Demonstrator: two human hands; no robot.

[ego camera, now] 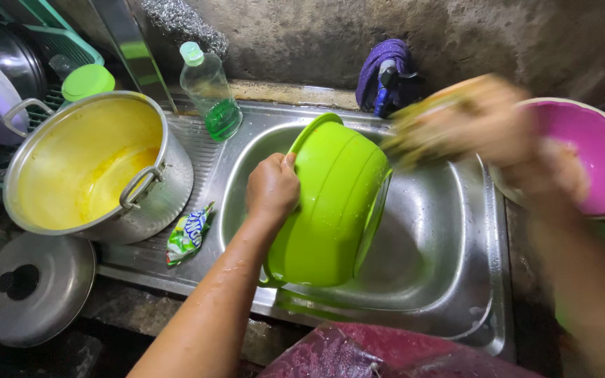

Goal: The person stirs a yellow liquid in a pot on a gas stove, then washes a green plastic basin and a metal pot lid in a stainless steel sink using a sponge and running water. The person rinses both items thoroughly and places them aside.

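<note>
Left hand (272, 189) grips the rim of the green basin (330, 210), fingers curled tight over the edge, thumb side up; basin is tipped on its side over the steel sink (449, 280), bottom facing the camera, lower edge down near the sink's front wall; right hand (484, 129) is motion-blurred above the basin's upper right edge, seems to hold a yellowish sponge or scrubber, finger state cannot tell; risks as I read them: 1 wet, likely soapy hand on a thin rim is a weak hold, so a hard scrub stroke could twist the basin out and drop it into the sink; pink basin (596, 161) sits just beside the right arm at the sink's right edge, a wide stroke could knock it; big steel pot (92, 168) with yellow residue stands on the drainboard at left, with the soap bottle (211, 94) behind and a small sachet (188, 234) in front, both light, an elbow swing or splash could tip or wash them in; pot lid (33, 287) lies lower left, well apart, low risk.
</note>
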